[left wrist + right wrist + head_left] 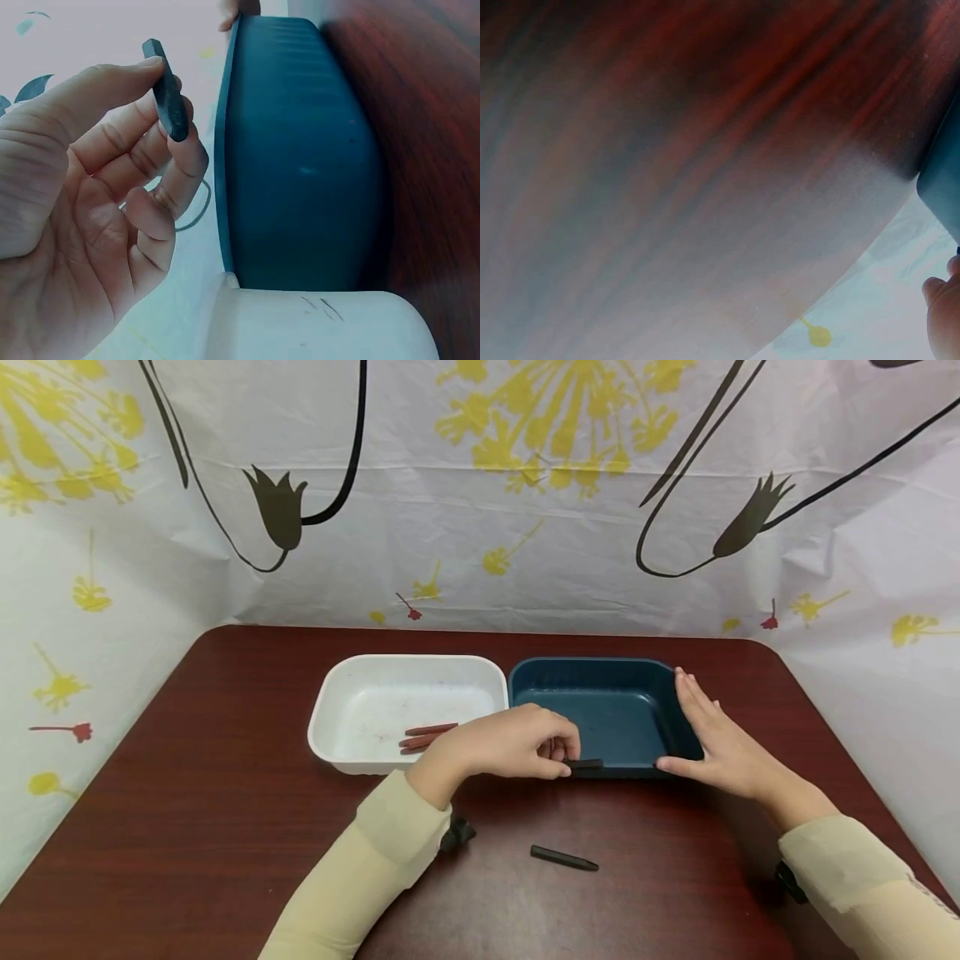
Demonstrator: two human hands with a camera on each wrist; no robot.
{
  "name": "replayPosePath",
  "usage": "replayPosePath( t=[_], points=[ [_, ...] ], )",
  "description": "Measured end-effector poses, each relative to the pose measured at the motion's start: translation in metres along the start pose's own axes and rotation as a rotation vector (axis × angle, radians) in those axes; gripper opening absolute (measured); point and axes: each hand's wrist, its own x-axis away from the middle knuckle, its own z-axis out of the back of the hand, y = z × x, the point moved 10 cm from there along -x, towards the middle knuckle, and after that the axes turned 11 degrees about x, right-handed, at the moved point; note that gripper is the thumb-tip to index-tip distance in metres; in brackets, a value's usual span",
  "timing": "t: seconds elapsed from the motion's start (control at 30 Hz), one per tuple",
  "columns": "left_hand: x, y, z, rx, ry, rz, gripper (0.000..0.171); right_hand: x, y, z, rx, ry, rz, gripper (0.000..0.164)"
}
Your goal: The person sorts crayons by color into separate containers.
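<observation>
Between thumb and fingertips my left hand (517,742) pinches a black crayon (588,764), over the near rim of a dark blue tray (611,718). In the left wrist view the crayon (166,94) is faceted, with a tapered end. My right hand (723,747) rests at the tray's right end, fingers straight along the rim and thumb at the near corner. A second dark crayon (564,858) lies on the table in front. Several reddish-brown crayons (431,729) lie in a white tray (367,693), partly hidden by my left wrist.
Both trays stand side by side on a dark red-brown wooden table (225,793). A patterned white sheet (420,552) hangs behind and at both sides. Dark marks show on the white tray's outer wall in the left wrist view.
</observation>
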Motion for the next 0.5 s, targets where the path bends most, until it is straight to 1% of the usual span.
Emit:
replayPosePath(
  t=[0.23,0.5],
  points=[
    [-0.01,-0.009,0.004,0.024,0.031,0.0,0.011,0.0,0.001,-0.002,0.0,-0.001,-0.001,0.113],
    [-0.019,-0.021,0.01,0.014,0.106,0.028,0.013,-0.001,0.002,0.0,0.005,0.002,-0.017,0.114]
  ],
)
